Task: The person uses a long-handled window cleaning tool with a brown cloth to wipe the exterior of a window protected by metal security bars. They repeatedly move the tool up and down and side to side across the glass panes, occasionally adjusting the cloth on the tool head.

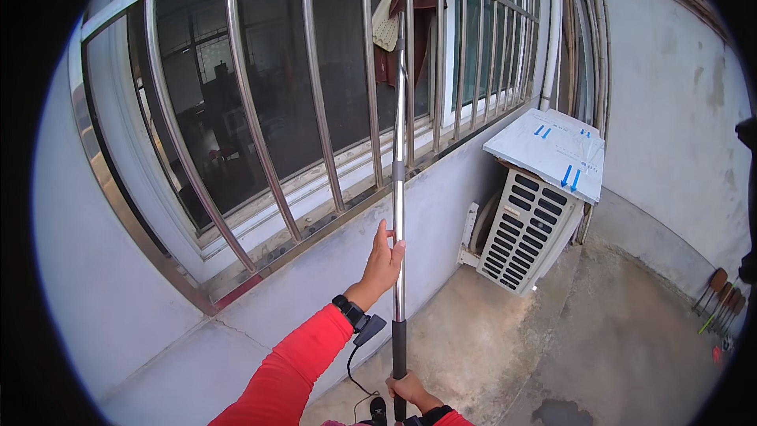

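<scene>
A long telescopic metal pole (pixel 400 207) stands nearly upright in front of me, its top reaching up by the window bars. Lower down, my right hand (pixel 409 387) is closed around the pole's black foam grip (pixel 400 337). My left hand (pixel 383 257) lies loosely against the bright tube, thumb across its front and fingers partly behind it. Near the pole's upper end are a cream perforated flat piece (pixel 385 32) and a dark maroon cloth (pixel 421 23). Whether either one is joined to the pole I cannot tell.
Stainless steel window bars (pixel 319 83) run in front of a dark window. To the right, an outdoor air-conditioner unit (pixel 526 231) sits under a pale sheet cover (pixel 547 145). Several brown-headed long-handled items (pixel 718 281) lean against the far right wall (pixel 668 106). The ground (pixel 591 319) is concrete.
</scene>
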Tool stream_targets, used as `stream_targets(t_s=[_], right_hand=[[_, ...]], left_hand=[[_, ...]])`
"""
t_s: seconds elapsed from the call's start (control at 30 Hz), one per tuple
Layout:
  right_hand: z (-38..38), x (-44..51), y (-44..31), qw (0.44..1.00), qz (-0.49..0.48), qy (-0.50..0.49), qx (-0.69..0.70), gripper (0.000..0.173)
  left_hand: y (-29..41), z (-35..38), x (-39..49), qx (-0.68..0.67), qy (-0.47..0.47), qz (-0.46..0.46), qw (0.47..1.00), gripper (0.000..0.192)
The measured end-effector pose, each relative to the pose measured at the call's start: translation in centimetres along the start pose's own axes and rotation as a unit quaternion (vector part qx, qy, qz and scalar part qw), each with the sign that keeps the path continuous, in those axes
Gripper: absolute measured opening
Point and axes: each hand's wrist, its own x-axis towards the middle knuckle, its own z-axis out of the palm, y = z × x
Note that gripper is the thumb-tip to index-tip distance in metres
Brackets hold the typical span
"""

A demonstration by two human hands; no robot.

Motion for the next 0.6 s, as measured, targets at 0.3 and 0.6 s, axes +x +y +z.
stream_targets(t_s=[0.3, 0.6], right_hand=[[0.3, -10.9, 1.7, 0.997, 0.057, -0.036, 0.028, 0.021], [5.2, -21.7, 0.7, 0.989, 0.120, 0.086, -0.001, 0.020]], left_hand=[[3.4, 1.6, -5.5, -0.230, -0.101, -0.138, 0.958, 0.073], [3.7, 1.0, -11.9, -0.261, -0.168, -0.167, 0.936, 0.076]])
